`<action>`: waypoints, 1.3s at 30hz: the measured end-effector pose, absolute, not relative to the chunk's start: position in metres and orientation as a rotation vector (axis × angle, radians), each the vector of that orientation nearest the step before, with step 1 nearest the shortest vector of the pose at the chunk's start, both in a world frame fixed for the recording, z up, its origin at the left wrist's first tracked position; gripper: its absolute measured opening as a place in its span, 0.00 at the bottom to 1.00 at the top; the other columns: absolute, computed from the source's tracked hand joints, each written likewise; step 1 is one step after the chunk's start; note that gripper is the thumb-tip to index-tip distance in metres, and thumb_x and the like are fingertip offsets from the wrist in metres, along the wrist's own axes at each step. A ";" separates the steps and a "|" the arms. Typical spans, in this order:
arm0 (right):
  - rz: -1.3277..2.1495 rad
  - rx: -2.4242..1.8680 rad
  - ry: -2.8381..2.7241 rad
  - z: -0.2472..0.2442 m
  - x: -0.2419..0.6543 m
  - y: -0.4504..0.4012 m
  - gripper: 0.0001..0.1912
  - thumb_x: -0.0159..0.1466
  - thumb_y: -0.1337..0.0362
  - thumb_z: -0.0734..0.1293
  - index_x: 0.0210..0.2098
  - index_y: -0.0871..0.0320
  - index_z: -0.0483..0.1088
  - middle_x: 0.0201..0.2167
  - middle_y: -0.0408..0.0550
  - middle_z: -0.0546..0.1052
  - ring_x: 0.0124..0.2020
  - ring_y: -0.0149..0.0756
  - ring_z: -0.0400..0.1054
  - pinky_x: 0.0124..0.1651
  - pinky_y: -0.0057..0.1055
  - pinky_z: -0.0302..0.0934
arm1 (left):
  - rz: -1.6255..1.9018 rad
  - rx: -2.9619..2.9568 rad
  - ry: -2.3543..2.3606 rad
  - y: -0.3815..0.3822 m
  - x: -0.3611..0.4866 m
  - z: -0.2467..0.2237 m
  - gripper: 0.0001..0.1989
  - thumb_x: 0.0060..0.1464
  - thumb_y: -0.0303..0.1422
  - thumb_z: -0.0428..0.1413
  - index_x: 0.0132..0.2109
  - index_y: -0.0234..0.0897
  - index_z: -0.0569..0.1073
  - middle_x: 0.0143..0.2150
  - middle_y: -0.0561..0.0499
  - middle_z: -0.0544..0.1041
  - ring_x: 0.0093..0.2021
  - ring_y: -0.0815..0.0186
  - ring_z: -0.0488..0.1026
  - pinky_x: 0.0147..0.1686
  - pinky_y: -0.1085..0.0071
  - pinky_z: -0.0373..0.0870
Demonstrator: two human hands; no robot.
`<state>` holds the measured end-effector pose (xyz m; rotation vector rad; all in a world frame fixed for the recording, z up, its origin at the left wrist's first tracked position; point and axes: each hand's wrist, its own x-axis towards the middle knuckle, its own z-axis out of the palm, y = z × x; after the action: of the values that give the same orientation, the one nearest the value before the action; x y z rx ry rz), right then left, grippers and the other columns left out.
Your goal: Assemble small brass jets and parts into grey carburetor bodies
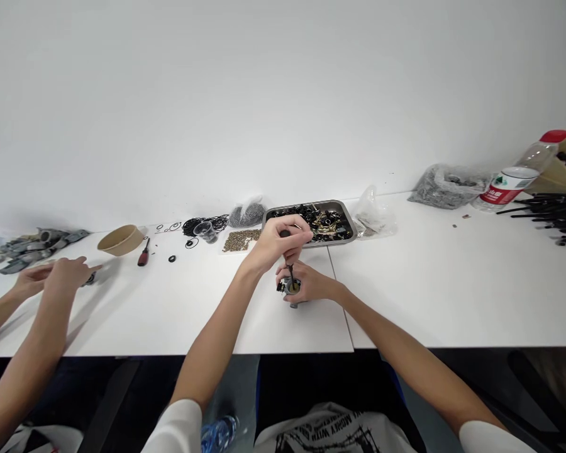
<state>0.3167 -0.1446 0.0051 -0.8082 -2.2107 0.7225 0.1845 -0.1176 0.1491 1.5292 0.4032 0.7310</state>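
Note:
My left hand (283,239) is closed around the dark handle of a screwdriver (290,270), whose shaft points down into a small grey metal housing (293,287). Fingers of my right hand (311,283) wrap round that housing and hold it against the white table. Black bits stick out at the housing's left side. The tip of the screwdriver is inside the opening, so what it touches cannot be made out. Just behind my hands stands a metal tray (351,234) of small black and brass-coloured parts.
Beside the tray are a flat box of brass pieces (238,241), a plastic cup (206,233) and black rings (193,224). A co-worker's hands (59,277) work at the left near a paper bowl (120,241) and a red screwdriver (144,255). A bottle (514,179) and black rods (556,214) lie right.

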 end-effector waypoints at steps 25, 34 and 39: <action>0.758 -0.796 -2.228 0.009 0.318 -0.145 0.16 0.57 0.61 0.73 0.45 0.54 0.71 0.52 0.50 0.69 0.55 0.44 0.63 0.60 0.43 0.59 | 0.635 1.392 0.180 -0.107 0.174 0.135 0.21 0.47 0.42 0.67 0.22 0.36 0.66 0.11 0.61 0.51 0.10 0.78 0.46 0.11 0.79 0.47; 0.786 -0.909 -2.219 0.012 0.318 -0.145 0.19 0.55 0.60 0.75 0.45 0.57 0.74 0.44 0.52 0.74 0.49 0.48 0.67 0.49 0.42 0.67 | 1.020 1.511 0.393 -0.143 0.207 0.137 0.15 0.56 0.40 0.62 0.29 0.35 0.69 0.15 0.60 0.55 0.14 0.79 0.49 0.14 0.80 0.44; 0.792 -0.890 -2.230 0.012 0.317 -0.146 0.18 0.56 0.62 0.74 0.46 0.57 0.74 0.44 0.51 0.74 0.47 0.45 0.68 0.48 0.39 0.68 | 0.871 1.488 0.275 -0.135 0.197 0.136 0.13 0.57 0.37 0.61 0.30 0.35 0.69 0.15 0.61 0.54 0.14 0.79 0.47 0.13 0.79 0.44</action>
<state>0.3174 -0.1464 0.0122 -0.8898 -2.2301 0.7925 0.1973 -0.1351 0.1362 1.4879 0.2745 0.8714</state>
